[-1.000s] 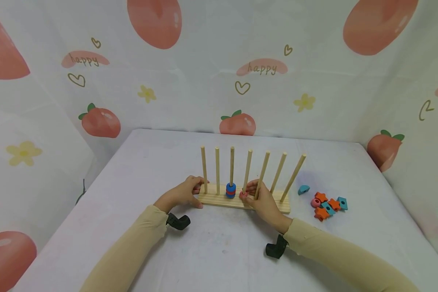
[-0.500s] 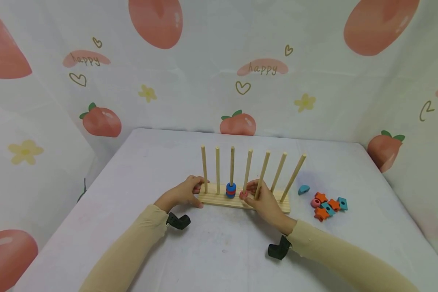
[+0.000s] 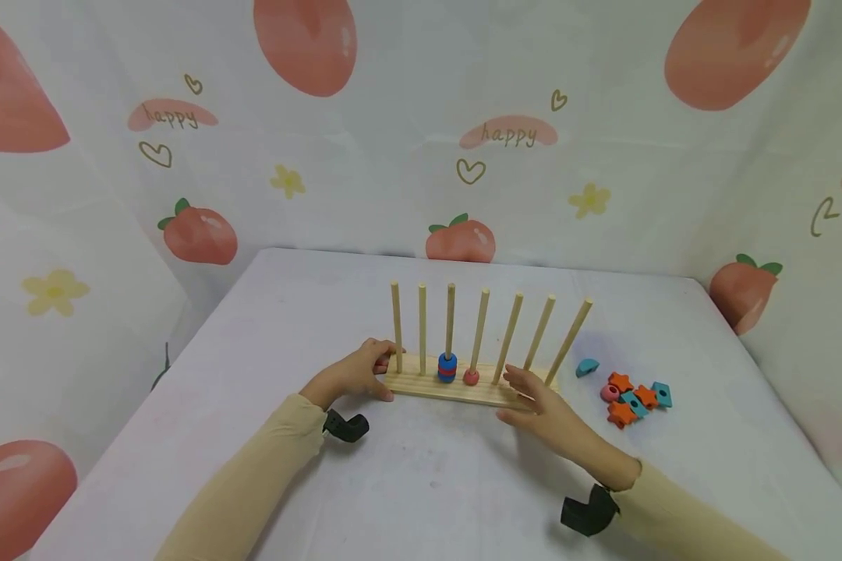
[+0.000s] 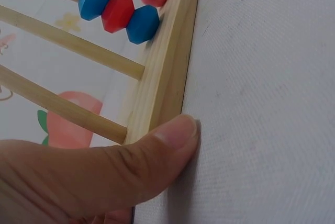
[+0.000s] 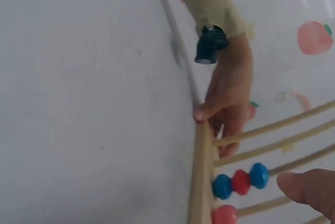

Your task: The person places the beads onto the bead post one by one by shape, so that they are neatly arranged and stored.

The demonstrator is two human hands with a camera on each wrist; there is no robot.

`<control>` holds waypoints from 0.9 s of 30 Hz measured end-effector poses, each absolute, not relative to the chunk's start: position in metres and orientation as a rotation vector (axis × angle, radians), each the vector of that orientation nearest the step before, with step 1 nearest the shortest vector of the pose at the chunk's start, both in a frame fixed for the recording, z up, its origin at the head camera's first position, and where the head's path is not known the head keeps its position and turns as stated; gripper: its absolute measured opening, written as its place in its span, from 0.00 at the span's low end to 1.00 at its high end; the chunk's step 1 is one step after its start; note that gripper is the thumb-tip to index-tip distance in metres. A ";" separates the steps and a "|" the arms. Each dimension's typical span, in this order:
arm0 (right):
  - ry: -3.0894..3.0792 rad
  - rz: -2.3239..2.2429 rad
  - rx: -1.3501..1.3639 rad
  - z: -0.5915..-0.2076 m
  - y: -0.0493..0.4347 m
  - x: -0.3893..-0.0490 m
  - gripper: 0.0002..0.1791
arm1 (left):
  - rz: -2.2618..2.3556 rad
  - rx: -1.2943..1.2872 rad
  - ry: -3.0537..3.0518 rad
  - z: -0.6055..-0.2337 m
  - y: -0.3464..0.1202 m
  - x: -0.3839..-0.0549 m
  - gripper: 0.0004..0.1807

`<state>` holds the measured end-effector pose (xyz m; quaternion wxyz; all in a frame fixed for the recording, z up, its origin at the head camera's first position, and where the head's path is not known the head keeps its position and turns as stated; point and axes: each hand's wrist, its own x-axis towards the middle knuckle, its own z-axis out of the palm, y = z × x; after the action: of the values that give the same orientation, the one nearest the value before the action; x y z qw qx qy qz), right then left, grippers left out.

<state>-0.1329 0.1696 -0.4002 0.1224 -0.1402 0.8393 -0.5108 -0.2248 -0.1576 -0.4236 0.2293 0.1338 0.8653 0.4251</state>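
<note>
A wooden peg board [image 3: 421, 385] with a row of several upright pegs stands on the table. My left hand [image 3: 354, 374] grips its left end, thumb [image 4: 172, 135] along the front edge and fingers behind. Two blue beads with a red bead [image 4: 118, 13] between them are threaded on the third peg from the left. At the foot of the fourth peg sits a round pink bead [image 3: 471, 377]. My right hand [image 3: 554, 413] holds nothing; its fingers are spread near the right end of the board, thumb apart in front.
Right of the board lies a loose group of beads: orange stars [image 3: 621, 414], blue squares [image 3: 663, 394] and a pink round bead [image 3: 610, 392]. A blue half-round bead [image 3: 587, 367] lies slightly apart. A printed cloth [image 3: 365, 187] hangs behind the white-covered table [image 3: 323, 499].
My right hand has let go of the pink bead at the foot of the fourth peg and moved right, toward the board's right end. My left hand keeps its grip.
</note>
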 end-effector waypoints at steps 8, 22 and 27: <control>2.420 -1.596 -0.656 -0.377 0.214 -0.124 0.20 | 1.191 0.365 2.368 -0.422 -0.156 -0.223 0.44; 2.855 -1.500 -0.541 -0.357 0.283 -0.128 0.16 | 1.171 0.357 2.387 -0.422 -0.156 -0.222 0.43; 2.920 -1.249 -0.295 -0.367 0.298 -0.133 0.21 | 1.175 0.360 2.387 -0.421 -0.155 -0.222 0.43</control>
<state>-0.1331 0.2979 -0.3670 -0.0238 -0.0924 0.9152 -0.3916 -0.2222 -0.1554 -0.4212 0.2265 0.1304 0.8659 0.4265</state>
